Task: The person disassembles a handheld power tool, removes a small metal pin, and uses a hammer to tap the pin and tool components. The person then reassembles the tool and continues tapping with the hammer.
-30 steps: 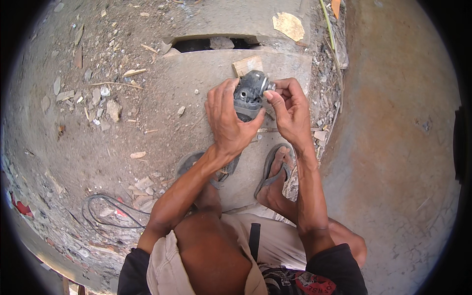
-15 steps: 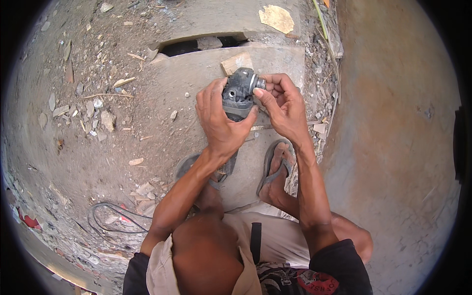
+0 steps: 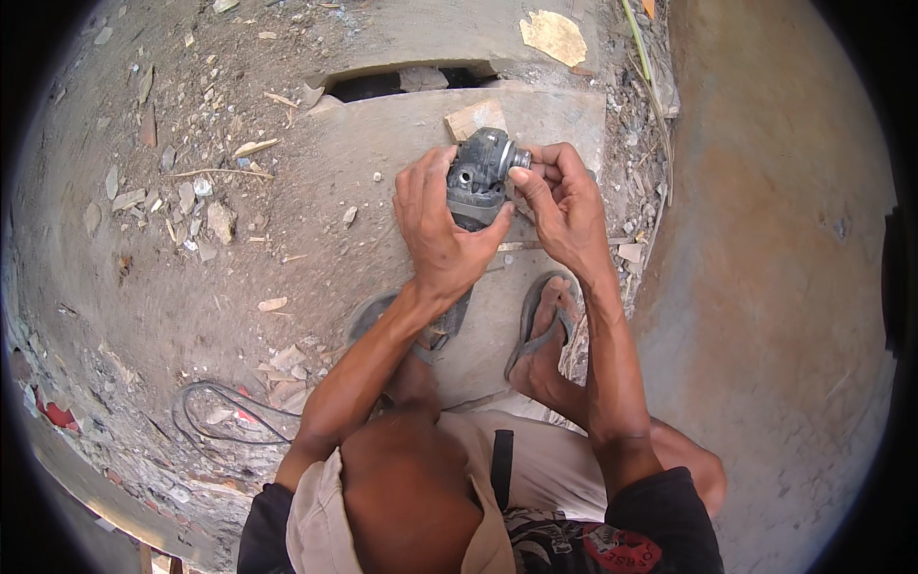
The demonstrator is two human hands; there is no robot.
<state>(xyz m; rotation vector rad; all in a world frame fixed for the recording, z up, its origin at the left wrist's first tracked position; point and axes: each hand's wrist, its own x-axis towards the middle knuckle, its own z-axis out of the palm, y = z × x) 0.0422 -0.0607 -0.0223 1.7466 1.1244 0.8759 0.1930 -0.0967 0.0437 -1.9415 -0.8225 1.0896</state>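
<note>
An angle grinder (image 3: 478, 172) with a dark, dusty gear head is held up in front of me, its spindle end (image 3: 521, 159) facing right. My left hand (image 3: 438, 225) wraps round the head from the left, with the thumb along its near side. The fingers of my right hand (image 3: 569, 206) are closed on the threaded metal spindle end, thumb on the near side. Whether a small nut or flange sits between those fingers is hidden. Part of the grinder's body is covered by my left hand and forearm.
A wood block (image 3: 473, 120) lies just beyond the grinder on a concrete slab (image 3: 382, 143). Past it is a slot-like opening (image 3: 368, 89). Rubble (image 3: 220, 222) covers the ground at left, with a looped black cable (image 3: 206, 387). My sandalled feet are close below; a smooth concrete surface (image 3: 755, 239) runs along the right.
The whole view has shifted slightly, so the scene sits a little further right. Both hands keep their hold on the grinder; the right fingers have moved slightly round the spindle end.
</note>
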